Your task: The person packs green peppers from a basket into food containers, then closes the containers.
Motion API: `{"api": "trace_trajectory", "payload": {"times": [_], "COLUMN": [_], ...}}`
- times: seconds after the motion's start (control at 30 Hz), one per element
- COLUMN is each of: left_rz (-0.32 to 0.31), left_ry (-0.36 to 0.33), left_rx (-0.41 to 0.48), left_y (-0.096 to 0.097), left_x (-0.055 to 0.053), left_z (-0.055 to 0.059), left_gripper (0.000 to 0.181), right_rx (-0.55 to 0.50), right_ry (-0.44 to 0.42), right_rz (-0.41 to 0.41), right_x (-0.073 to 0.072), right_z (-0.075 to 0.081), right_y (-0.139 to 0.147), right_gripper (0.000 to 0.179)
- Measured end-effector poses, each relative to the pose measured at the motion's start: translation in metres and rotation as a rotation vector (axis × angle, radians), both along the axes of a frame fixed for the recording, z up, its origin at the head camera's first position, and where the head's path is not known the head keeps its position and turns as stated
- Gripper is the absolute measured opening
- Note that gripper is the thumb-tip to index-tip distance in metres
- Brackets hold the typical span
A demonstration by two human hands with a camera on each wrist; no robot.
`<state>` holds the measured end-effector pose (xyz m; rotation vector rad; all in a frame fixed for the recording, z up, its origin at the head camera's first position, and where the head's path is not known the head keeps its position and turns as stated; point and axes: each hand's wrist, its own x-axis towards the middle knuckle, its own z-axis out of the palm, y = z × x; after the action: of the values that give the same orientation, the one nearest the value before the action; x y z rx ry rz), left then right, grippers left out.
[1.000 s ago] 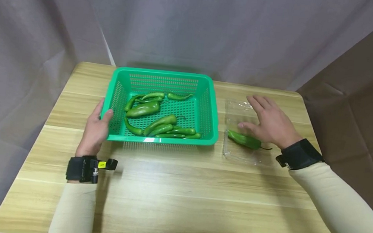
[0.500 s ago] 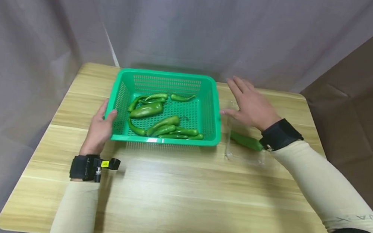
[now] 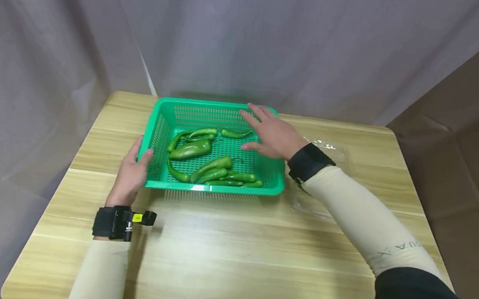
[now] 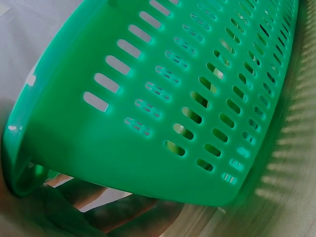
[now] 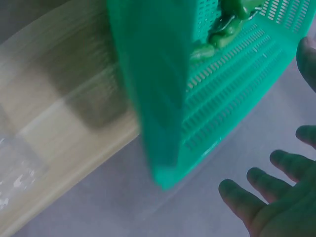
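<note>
A green plastic basket point(image 3: 214, 190) holds several green peppers of different sizes, among them a wide pepper point(image 3: 191, 149) and a curved thin one point(image 3: 235, 134) near the back wall. My left hand point(image 3: 128, 177) grips the basket's left rim, thumb over the edge; in the left wrist view its fingers point(image 4: 143, 217) show beyond the slotted wall point(image 4: 138, 163). Over the basket's right end reaches my right hand point(image 3: 273, 136), fingers spread and straight, holding nothing. The right wrist view has that hand point(image 5: 281, 207) apart from the basket's blurred end wall point(image 5: 158, 98).
A clear plastic tray point(image 3: 337, 154) lies right of the basket, partly hidden under my right forearm. Only a sliver of the green pepper point(image 3: 301, 187) in it shows. Grey curtain point(image 3: 241, 39) hangs behind the wooden table point(image 3: 220, 258).
My right hand has moved left from above the clear tray to over the basket's right end, its forearm now covering most of the tray's pepper. My left hand keeps its grip on the rim.
</note>
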<state>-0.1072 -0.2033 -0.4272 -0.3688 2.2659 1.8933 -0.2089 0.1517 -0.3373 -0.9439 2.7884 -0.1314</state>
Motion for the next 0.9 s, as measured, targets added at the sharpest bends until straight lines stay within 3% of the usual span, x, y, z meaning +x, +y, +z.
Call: {"api": "trace_trajectory", "payload": {"times": [0.3, 0.63, 0.9], "left_rz": [0.005, 0.011, 0.016], "left_ry": [0.002, 0.007, 0.012], "left_rx": [0.006, -0.003, 0.02], "left_y": [0.001, -0.001, -0.002], "left_x": [-0.002, -0.003, -0.004], "left_z": [-0.001, -0.004, -0.004], "left_gripper": [0.064, 0.062, 0.062], "right_rx": [0.077, 0.18, 0.203], "right_ry": [-0.062, -0.164, -0.253], "right_rz": [0.073, 0.195, 0.265], "right_x": [-0.002, -0.003, -0.001], "right_z": [-0.016, -0.033, -0.044], "right_y": [-0.041, -0.078, -0.094], "right_gripper": [0.089, 0.07, 0.054]}}
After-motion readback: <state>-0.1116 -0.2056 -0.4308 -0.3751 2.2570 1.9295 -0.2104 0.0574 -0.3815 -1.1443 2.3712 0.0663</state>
